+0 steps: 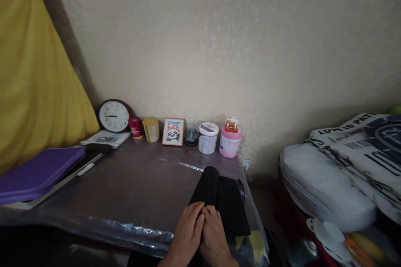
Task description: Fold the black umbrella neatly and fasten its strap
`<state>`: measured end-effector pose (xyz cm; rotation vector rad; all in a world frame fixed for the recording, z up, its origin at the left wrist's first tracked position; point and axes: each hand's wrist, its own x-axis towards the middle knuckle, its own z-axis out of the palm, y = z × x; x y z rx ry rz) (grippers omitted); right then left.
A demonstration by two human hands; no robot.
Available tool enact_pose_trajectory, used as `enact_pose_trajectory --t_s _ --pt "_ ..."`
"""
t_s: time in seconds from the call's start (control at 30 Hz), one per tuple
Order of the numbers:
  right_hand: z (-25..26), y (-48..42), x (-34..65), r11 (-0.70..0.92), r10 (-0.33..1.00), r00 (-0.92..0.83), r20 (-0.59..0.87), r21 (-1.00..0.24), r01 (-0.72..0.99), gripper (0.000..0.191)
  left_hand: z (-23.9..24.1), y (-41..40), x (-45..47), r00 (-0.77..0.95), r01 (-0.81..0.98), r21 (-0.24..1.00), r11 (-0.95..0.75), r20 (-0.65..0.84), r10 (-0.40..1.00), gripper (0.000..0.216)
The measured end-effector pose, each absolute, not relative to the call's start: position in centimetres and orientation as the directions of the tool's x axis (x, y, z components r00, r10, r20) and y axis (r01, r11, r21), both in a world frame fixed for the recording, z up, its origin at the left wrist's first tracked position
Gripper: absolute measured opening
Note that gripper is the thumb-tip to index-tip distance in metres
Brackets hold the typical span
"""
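A black, partly rolled fabric piece (230, 206) with a thin cord at its right edge lies near the table's front right corner. One side forms a thick roll pointing away from me; the other side is flat. My left hand (187, 227) rests over the near part of the roll, fingers together and bent. Pressed against it, my right hand (215, 231) is also curled on the black fabric. The two hands touch at the fingertips, and the undersides of the fingers are hidden.
Clear plastic covers the dark table (134, 187). Along the wall stand a clock (115, 116), red can (135, 128), yellow-lidded jar (151, 130), panda picture frame (173, 132), white tub (208, 138) and pink tub (230, 144) with a cat figurine (232, 124). A purple folder (40, 173) lies left.
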<state>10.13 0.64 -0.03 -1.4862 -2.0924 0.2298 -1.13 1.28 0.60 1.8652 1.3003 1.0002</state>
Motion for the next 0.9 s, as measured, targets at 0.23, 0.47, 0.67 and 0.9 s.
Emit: enact_pose_trajectory --t_s 0.23,0.47,0.67,0.9 --pt "1.0 -0.4 12.6 0.538 0.839 -0.416 0.351 -0.648 0.539 0.022 -1.7 1.5 0.4 0.303 0.376 0.906 -0.195 0.078 0.95 0.05" --pt "1.4 2.9 15.7 0.425 0.902 -0.148 0.405 -0.775 0.468 0.026 -4.8 1.1 1.4 0.361 0.6 0.669 -0.438 0.262 0.895 0.057" --pt "1.3 6.4 15.3 0.627 0.779 -0.478 0.406 -0.499 0.598 0.027 -7.5 1.7 2.2 0.334 0.771 0.519 -0.368 0.162 0.928 0.074" --pt "0.8 12.0 14.8 0.616 0.779 -0.51 0.363 -0.296 0.73 0.028 -5.9 1.6 3.0 0.217 0.891 0.417 -0.177 -0.049 0.975 0.077"
